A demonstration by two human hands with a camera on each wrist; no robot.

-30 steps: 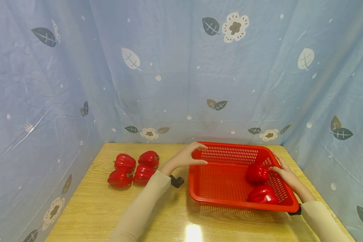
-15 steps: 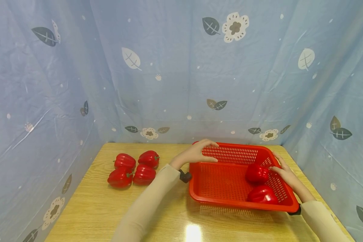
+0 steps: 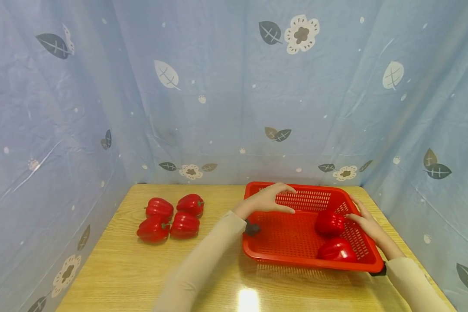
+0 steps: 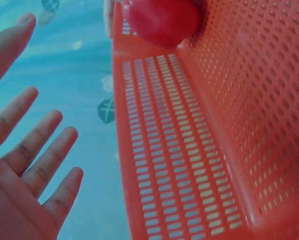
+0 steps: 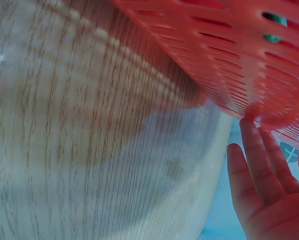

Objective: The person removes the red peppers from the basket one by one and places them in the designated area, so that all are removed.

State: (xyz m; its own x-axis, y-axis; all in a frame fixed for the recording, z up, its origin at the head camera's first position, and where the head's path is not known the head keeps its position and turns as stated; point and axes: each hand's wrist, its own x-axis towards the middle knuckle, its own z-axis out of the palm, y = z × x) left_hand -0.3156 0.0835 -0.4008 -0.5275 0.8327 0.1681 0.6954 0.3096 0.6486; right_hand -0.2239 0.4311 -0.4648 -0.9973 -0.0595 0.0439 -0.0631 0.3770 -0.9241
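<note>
A red plastic basket [image 3: 296,261] has two red bell peppers, an upper one [image 3: 330,223] and a lower one [image 3: 337,250], at its right end. Over the basket's left part hovers my left hand [image 3: 266,200], empty, thumb and fingers apart; in the left wrist view that hand [image 4: 24,165] has its fingers spread beside the basket wall [image 4: 120,125]. My right hand [image 3: 368,223] holds the right side, thumb over the rim and fingers outside. The right wrist view shows this hand's [image 5: 269,190] fingertips against the basket's outer wall [image 5: 214,55].
Several red peppers [image 3: 185,225] lie grouped on the left of the wooden table [image 3: 121,268]. A blue curtain [image 3: 218,108] with leaf and flower prints hangs behind the table and along both sides.
My left hand has moved right, from the basket's left edge to over its inside. The right hand, the basket and the peppers have stayed in place.
</note>
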